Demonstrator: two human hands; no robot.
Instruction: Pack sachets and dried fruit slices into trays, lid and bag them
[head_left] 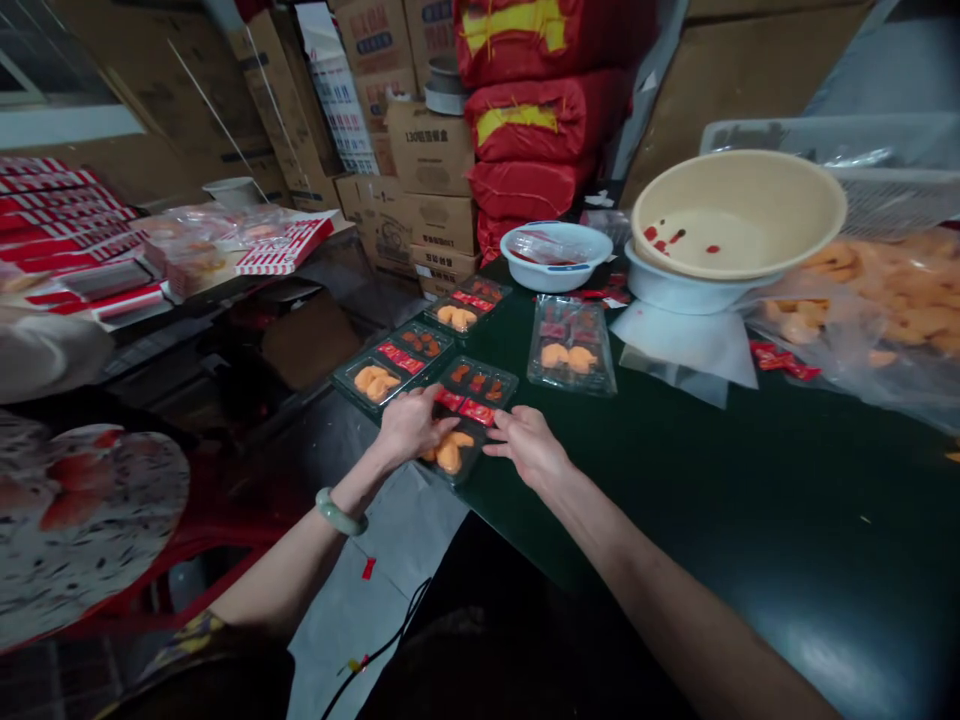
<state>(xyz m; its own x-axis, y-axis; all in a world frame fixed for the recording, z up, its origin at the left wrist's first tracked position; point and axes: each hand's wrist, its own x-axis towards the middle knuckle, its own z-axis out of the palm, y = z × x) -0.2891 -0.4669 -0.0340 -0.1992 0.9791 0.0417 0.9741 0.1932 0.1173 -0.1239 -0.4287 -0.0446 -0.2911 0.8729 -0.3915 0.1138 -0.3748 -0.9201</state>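
The left hand (pixel 409 425), a green bangle (pixel 341 510) on its wrist, lies across a plastic food tray (pixel 480 385) with fingers together, while the right hand (pixel 529 445) touches the tray's right edge with fingers slightly apart; whether either grips it is hard to tell. Orange food pieces (pixel 450 455) sit between the hands, with red sachets (pixel 465 408) just beyond, on a dark table (pixel 750 520).

Glossy clear plastic food trays (pixel 480 385)
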